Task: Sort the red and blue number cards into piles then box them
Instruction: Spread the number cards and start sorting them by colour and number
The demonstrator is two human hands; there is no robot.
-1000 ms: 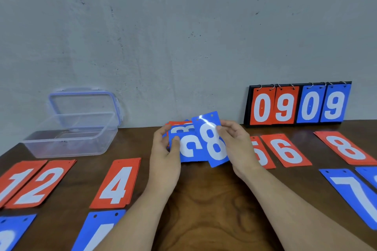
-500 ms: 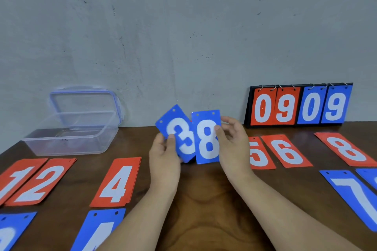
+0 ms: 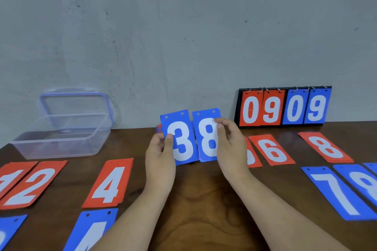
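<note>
- far left: clear box stands open on the table, lid propped behind it by the wall. looks empty, so prob no boxing done yet.
- front left: two red cards lie flat and overlapping, w/ a blue card nearer the edge. then red 4 w/ blue 4 just below it. colours are mixed here, no pile.
- centre: left hand is curled round a small stack fronted by blue 3, thumb on its face. a red edge and a blue edge peek out behind, so the stack seems mixed.
- right hand pinches blue 8 by its right edge, thumb + fingertips. it's held upright above the table, just beside the 3. can't tell if they touch.
- right: red 5 (partly hidden by the wrist), red 6 and red 8 lie loose, w/ blue 7 + another blue card in front.
- back right: scoreboard shows 0909 on rings. unclear if those cards count.
- progress: early, i'd judge. most cards are ungathered, and splitting by colour + boxing are left to do.
</note>
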